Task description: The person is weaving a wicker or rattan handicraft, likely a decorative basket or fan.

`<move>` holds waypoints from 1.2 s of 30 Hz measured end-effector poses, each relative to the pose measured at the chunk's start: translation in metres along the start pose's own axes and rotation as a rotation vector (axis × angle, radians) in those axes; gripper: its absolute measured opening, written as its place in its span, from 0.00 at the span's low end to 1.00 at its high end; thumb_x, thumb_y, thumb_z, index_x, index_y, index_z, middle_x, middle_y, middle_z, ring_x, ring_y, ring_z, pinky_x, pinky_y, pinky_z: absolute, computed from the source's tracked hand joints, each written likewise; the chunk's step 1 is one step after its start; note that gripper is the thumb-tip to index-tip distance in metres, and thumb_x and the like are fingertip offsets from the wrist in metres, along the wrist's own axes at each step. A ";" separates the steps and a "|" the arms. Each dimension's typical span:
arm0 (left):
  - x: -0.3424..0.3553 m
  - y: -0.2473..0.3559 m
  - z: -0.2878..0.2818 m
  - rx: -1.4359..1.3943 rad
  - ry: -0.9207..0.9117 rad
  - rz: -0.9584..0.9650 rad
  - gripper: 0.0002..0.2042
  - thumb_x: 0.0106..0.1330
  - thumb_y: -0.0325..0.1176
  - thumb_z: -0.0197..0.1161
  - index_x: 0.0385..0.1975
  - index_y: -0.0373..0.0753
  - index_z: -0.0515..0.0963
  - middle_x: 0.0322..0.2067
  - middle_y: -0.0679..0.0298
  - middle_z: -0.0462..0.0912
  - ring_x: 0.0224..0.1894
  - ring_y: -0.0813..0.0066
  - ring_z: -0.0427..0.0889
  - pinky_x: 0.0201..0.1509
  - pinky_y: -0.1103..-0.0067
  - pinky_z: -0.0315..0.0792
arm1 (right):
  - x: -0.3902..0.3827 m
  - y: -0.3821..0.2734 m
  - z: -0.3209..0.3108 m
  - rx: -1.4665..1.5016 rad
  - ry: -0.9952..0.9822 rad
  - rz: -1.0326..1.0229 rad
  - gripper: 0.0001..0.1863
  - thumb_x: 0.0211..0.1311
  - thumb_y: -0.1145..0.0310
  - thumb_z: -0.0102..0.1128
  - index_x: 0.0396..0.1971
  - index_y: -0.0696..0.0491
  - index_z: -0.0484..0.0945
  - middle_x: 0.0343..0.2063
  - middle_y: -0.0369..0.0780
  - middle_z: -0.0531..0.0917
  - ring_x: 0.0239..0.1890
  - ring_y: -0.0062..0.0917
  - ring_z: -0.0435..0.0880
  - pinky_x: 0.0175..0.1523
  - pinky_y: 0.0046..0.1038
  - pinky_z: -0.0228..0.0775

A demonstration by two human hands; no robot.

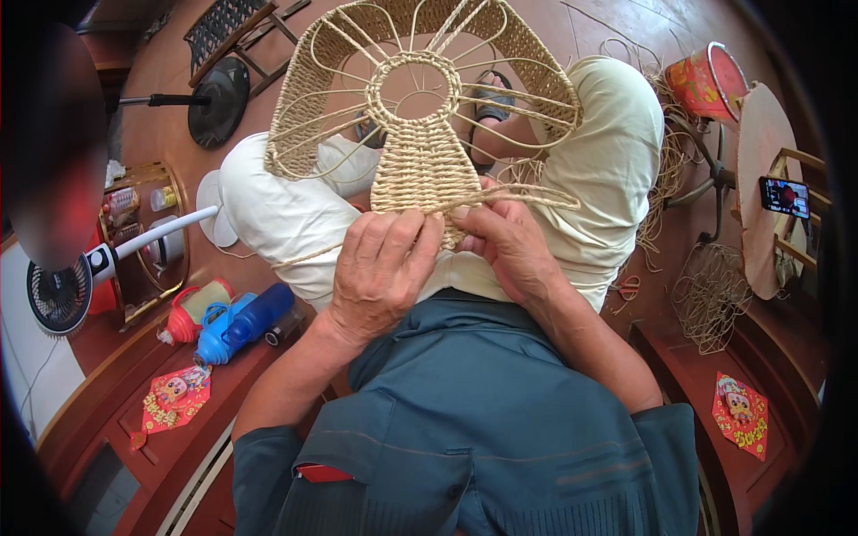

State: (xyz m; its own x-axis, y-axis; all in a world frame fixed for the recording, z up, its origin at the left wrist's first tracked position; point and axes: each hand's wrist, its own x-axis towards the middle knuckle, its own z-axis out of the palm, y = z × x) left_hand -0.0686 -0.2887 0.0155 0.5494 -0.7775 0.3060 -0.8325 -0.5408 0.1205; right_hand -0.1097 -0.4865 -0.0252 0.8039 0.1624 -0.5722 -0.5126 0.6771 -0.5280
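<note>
Just past a dark teal cloth shirt [509,393], holding the narrow end of a tan fan-shaped woven fibre piece [422,183], with bare left hand [382,268] and bare right hand [511,239] clamped on it close together. Laid across cream trousers [612,134], wide looped end outward, short of a red patterned bucket [693,85] at right.

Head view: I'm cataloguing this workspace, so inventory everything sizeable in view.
Woven piece: one, tan, centre
Loose strands: many, tan, right
Bucket: one, red, right
Round board: one, pale, right
Phone: one, black, right
Decorations: two, red, either side
Bottles: several, mostly blue, left
Fan: one, black and white, left
Rack: one, brown, left
Chair: one, dark, top left
Round base: one, black, left
Blurred shape: one, dark, left
Trousers: one pair, cream, centre
Shirt: one, teal, bottom
Left hand: one, on woven piece
Right hand: one, on woven piece
</note>
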 end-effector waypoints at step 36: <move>0.025 -0.014 -0.014 -0.178 -0.310 -0.021 0.24 0.52 0.35 0.75 0.51 0.41 0.81 0.40 0.62 0.77 0.46 0.59 0.78 0.56 0.62 0.70 | -0.003 0.004 0.001 -0.061 0.028 -0.040 0.31 0.65 0.74 0.63 0.68 0.56 0.68 0.49 0.35 0.85 0.43 0.13 0.81 0.44 0.18 0.73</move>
State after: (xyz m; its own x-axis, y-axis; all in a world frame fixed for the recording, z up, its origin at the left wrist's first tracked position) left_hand -0.0437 -0.2960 0.0352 0.5399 -0.8417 0.0042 -0.8050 -0.5149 0.2947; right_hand -0.1134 -0.4836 -0.0251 0.8157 0.1155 -0.5669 -0.4987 0.6372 -0.5876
